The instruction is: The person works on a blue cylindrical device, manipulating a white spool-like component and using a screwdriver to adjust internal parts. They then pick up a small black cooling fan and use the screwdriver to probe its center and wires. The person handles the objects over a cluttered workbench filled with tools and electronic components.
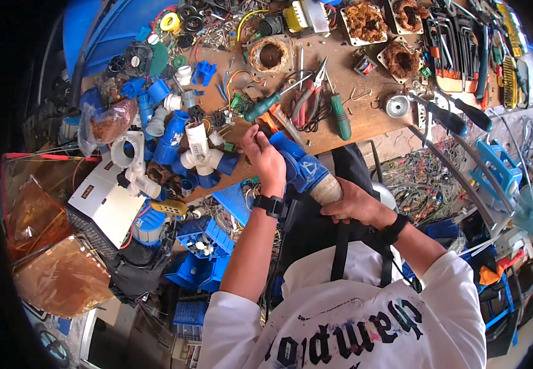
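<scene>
In the head view, the person holds a blue pipe fitting [308,171] in front of the near edge of the wooden bench [365,126], tilted, with black fabric [347,161] beneath it. The right hand [355,206] has its grip wrapped around the tan tubular end [326,189] of this piece. The left hand [263,158] is at the opposite, blue end, fingers pointing up toward the bench; whether its grip clasps the fitting cannot be told.

Just beyond the hands lie pliers with red handles [308,98], a green-handled screwdriver [262,107] and another green handle [340,118]. To the left, a white branched pipe fitting [200,154] stands near a blue tube [171,138], amid more plumbing parts. Copper-wound coils [401,59] sit toward the far right of the bench, near a round metal cup [397,106]. Blue bins [195,270] are at the lower left.
</scene>
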Demonstrator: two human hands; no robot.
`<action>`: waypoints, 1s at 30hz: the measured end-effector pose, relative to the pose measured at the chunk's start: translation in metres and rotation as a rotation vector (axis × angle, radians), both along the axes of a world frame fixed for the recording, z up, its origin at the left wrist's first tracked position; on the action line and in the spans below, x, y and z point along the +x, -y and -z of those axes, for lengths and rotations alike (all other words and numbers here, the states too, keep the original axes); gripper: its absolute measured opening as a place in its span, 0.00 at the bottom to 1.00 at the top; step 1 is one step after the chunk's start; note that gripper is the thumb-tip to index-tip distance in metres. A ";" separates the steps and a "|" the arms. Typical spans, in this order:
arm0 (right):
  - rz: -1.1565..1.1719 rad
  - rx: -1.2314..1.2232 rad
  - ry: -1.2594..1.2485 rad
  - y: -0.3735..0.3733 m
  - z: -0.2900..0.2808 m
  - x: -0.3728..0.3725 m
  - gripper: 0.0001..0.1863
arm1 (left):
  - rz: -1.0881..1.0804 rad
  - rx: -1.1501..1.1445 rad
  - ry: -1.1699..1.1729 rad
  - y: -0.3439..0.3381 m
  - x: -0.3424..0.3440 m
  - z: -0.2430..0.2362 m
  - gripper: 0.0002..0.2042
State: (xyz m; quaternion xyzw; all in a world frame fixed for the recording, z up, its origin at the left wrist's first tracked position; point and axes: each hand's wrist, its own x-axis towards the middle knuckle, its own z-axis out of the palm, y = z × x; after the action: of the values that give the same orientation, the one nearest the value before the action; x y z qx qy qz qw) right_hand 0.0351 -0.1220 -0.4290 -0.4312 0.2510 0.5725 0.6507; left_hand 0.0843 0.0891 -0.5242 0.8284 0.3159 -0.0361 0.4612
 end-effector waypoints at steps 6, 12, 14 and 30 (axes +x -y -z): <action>-0.003 0.017 0.004 0.001 0.000 -0.001 0.28 | -0.015 -0.016 0.084 0.002 -0.002 0.005 0.12; 0.024 0.052 0.011 0.000 0.001 -0.006 0.25 | 0.011 -0.045 0.202 0.007 0.010 -0.037 0.13; 0.041 0.076 -0.010 0.002 0.002 -0.006 0.24 | 0.153 0.026 0.375 0.013 0.015 -0.061 0.13; -0.439 -0.423 0.479 0.017 -0.008 0.021 0.42 | 1.204 0.704 0.293 0.013 0.030 -0.117 0.16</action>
State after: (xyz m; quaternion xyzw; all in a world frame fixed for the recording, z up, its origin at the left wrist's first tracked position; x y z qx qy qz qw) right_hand 0.0564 -0.1393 -0.4206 -0.7208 0.1063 0.5170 0.4494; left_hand 0.1147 0.0761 -0.4076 0.9551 -0.2686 -0.0688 0.1040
